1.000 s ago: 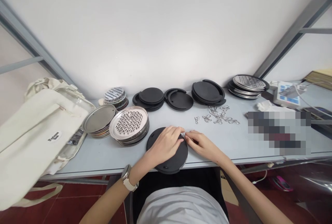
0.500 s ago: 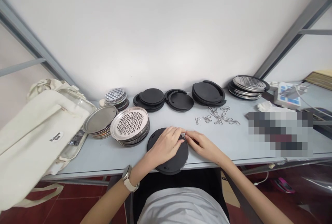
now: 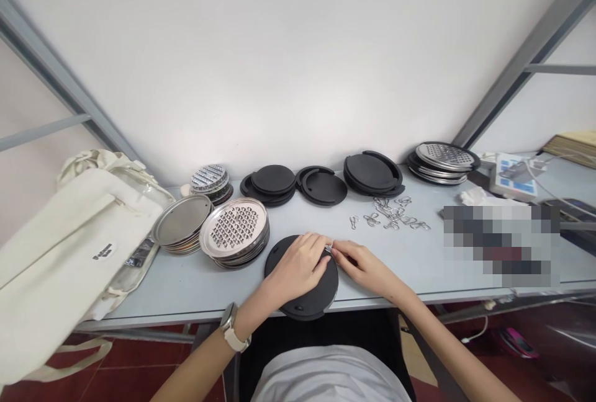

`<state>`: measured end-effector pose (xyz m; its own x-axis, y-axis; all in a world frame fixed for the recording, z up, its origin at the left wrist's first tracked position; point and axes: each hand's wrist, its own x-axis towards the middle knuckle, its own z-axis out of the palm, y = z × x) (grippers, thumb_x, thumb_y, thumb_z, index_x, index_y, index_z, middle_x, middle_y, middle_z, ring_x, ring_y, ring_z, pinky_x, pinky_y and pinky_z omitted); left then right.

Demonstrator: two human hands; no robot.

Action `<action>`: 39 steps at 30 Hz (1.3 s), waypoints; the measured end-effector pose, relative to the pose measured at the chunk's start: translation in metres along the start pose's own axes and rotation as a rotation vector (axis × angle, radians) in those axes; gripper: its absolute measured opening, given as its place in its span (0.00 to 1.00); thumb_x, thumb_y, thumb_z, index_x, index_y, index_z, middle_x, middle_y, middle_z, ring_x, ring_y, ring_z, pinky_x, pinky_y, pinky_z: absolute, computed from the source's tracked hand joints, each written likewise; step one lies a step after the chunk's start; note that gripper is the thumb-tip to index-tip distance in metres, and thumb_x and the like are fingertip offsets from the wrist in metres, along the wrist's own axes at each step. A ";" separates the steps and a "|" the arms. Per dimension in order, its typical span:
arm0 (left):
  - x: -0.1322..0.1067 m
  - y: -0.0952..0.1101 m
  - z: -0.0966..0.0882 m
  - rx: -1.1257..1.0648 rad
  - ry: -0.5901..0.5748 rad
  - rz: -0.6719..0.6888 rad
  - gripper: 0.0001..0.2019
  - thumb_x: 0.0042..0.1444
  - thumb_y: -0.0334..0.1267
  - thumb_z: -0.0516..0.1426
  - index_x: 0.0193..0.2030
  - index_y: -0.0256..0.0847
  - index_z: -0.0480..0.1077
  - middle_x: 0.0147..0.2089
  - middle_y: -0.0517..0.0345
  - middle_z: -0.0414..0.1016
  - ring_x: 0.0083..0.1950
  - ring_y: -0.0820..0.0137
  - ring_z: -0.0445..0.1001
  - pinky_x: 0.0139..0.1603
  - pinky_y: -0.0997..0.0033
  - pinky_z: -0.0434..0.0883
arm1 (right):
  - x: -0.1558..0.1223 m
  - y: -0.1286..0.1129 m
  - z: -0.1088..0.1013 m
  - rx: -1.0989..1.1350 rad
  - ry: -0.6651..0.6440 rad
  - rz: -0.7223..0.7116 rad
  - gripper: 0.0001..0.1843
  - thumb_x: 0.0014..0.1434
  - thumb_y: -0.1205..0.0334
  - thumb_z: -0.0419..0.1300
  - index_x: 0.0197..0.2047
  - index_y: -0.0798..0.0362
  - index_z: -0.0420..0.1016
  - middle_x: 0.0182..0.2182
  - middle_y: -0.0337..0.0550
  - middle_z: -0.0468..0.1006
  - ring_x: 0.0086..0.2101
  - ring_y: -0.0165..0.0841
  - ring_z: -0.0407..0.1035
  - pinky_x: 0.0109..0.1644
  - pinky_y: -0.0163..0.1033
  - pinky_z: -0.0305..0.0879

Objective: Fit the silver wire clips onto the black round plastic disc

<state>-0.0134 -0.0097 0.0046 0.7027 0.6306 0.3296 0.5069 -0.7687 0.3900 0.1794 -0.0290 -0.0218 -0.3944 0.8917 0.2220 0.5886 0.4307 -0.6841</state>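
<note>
The black disc (image 3: 302, 299) lies flat at the front of the table (image 3: 186, 284), its near rim hanging a little over the table's front edge. The left hand (image 3: 298, 265) rests palm down on it with bent fingers reaching its far right rim; I cannot tell whether they grip anything there. The right hand (image 3: 365, 268) meets them from the right, fingertips pinched on what seems to be a small metal clip (image 3: 329, 248), too small to make out well. Just left of the disc stands a stack of grater plates (image 3: 235, 228), almost touching its rim, with plain steel plates (image 3: 182, 219) beside that. Bare tabletop stretches in front of both stacks and right of the right hand. Loose clips (image 3: 391, 216) lie scattered behind the hands, near but apart. Stacks of black discs (image 3: 323, 186) line the wall. A cloth bag (image 3: 60, 247) overhangs the table's left end.
</note>
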 end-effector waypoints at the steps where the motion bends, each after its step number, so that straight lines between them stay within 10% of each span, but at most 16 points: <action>1: 0.000 0.000 0.000 0.009 0.001 -0.002 0.05 0.64 0.32 0.50 0.46 0.39 0.62 0.44 0.53 0.68 0.47 0.63 0.67 0.51 0.60 0.67 | 0.000 0.000 0.000 -0.001 0.000 -0.001 0.16 0.69 0.58 0.44 0.34 0.52 0.68 0.29 0.41 0.72 0.31 0.34 0.66 0.38 0.38 0.63; 39: -0.002 0.001 0.000 0.058 -0.001 -0.160 0.08 0.63 0.39 0.53 0.48 0.44 0.66 0.44 0.57 0.72 0.41 0.65 0.74 0.42 0.66 0.70 | 0.000 0.002 0.002 -0.005 -0.005 0.014 0.15 0.69 0.60 0.45 0.30 0.51 0.62 0.26 0.37 0.67 0.29 0.31 0.64 0.35 0.36 0.59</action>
<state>-0.0144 -0.0121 0.0048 0.6107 0.7457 0.2665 0.6406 -0.6631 0.3873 0.1790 -0.0281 -0.0243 -0.3896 0.8969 0.2091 0.5976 0.4190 -0.6836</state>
